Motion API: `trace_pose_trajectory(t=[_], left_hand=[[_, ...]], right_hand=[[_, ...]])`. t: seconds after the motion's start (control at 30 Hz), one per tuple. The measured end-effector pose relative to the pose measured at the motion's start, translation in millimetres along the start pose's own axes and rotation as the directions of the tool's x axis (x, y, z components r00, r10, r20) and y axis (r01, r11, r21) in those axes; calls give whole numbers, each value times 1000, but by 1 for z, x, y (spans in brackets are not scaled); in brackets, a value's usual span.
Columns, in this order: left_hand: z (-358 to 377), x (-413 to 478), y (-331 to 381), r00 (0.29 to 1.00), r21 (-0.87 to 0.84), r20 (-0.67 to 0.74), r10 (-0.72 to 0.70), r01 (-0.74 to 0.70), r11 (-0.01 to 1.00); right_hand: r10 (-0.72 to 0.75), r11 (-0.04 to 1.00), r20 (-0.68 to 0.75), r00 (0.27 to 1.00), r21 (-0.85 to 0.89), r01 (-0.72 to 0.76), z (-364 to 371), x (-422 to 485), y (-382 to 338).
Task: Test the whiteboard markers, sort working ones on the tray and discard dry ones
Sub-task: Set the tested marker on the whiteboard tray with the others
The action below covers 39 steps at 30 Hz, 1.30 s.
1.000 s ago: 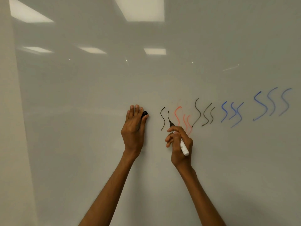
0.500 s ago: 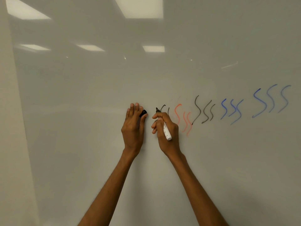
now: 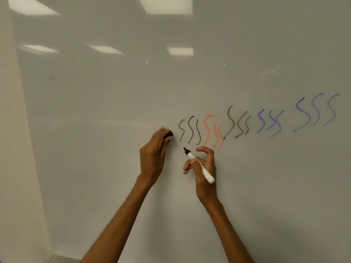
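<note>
A plain beige wall strip point(image 3: 11, 149) runs down the view's 9 o'clock edge, meeting the glossy white board point(image 3: 266, 186). Bright rectangular ceiling-light reflections point(image 3: 167, 4) glare on that board from 10 to 12 o'clock, with a faint pale streak point(image 3: 269, 72) toward 2 o'clock.

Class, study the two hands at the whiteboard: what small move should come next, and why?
Probably bring the cap in the left hand onto the tip of the marker held by the right hand. The three black squiggles just above the tip look dark and unbroken, so this marker seems to work and needs capping.
</note>
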State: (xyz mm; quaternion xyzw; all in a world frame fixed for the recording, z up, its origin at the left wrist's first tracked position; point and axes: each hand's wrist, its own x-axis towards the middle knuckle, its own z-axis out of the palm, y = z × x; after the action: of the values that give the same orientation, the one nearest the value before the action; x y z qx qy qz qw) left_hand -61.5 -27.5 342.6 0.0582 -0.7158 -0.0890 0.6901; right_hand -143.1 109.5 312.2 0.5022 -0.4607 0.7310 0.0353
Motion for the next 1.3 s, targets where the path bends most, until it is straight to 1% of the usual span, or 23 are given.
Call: trace_pose_trajectory(t=[0.03, 0.07, 0.1, 0.17, 0.2, 0.27, 0.33, 0.43, 0.5, 0.57, 0.73, 0.83, 0.9, 0.97, 1.03, 1.13, 1.2, 1.27, 1.3], left_hand=[[-7, -14, 5, 998, -33, 54, -10, 12, 999], [-12, -30, 10, 991, -82, 117, -69, 79, 994], [-17, -49, 14, 969, -135, 184, -164, 191, 972], [-22, -84, 19, 876, -209, 331, -350, 430, 878], [-23, -100, 20, 829, -217, 389, -401, 506, 835], [-24, -126, 22, 754, -228, 478, -451, 602, 765], [-25, -144, 25, 700, -243, 536, -472, 663, 708], [-25, -163, 30, 640, -213, 605, -474, 703, 679], [-23, -171, 32, 620, -184, 640, -454, 697, 693], [-20, -178, 32, 615, -144, 663, -427, 665, 733], [-9, -192, 37, 594, -26, 725, -348, 529, 848], [-2, -199, 38, 556, 9, 766, -323, 494, 870], [2, -203, 38, 521, 28, 795, -312, 481, 876], [4, -206, 40, 505, 31, 813, -290, 460, 887], [6, -210, 43, 520, 18, 815, -255, 417, 909], [13, -216, 47, 548, 19, 807, -218, 346, 938], [17, -222, 47, 567, 18, 794, -217, 334, 942], [16, -228, 46, 576, 20, 786, -225, 340, 940], [15, -231, 45, 562, 34, 796, -223, 328, 944]], right_hand=[[9, 1000, -27, 1000, 28, -8, -4, -8, -2], [34, 998, -47, 998, 53, -31, -8, -16, -3], [72, 995, -60, 996, 74, -67, -12, -25, -2], [164, 982, -64, 984, 106, -157, -21, -43, 5], [219, 971, -57, 974, 114, -211, -25, -53, 10], [328, 939, -51, 943, 127, -320, -34, -74, 23], [415, 905, -63, 908, 136, -404, -43, -95, 37], [483, 872, -75, 872, 125, -473, -53, -117, 47], [503, 862, -76, 861, 105, -495, -58, -126, 49], [513, 858, -68, 856, 73, -508, -61, -132, 52], [530, 848, -36, 848, 19, -529, -66, -143, 60], [559, 829, -48, 828, 12, -559, -68, -144, 63], [594, 803, -79, 800, 8, -596, -70, -144, 65], [633, 773, -109, 766, 27, -634, -74, -145, 68], [650, 759, -137, 748, 66, -648, -77, -148, 71], [653, 755, -233, 721, 119, -645, -74, -156, 76], [650, 756, -285, 705, 140, -640, -70, -161, 80], [658, 748, -292, 694, 151, -646, -70, -163, 83], [672, 737, -278, 687, 155, -658, -72, -165, 86]])
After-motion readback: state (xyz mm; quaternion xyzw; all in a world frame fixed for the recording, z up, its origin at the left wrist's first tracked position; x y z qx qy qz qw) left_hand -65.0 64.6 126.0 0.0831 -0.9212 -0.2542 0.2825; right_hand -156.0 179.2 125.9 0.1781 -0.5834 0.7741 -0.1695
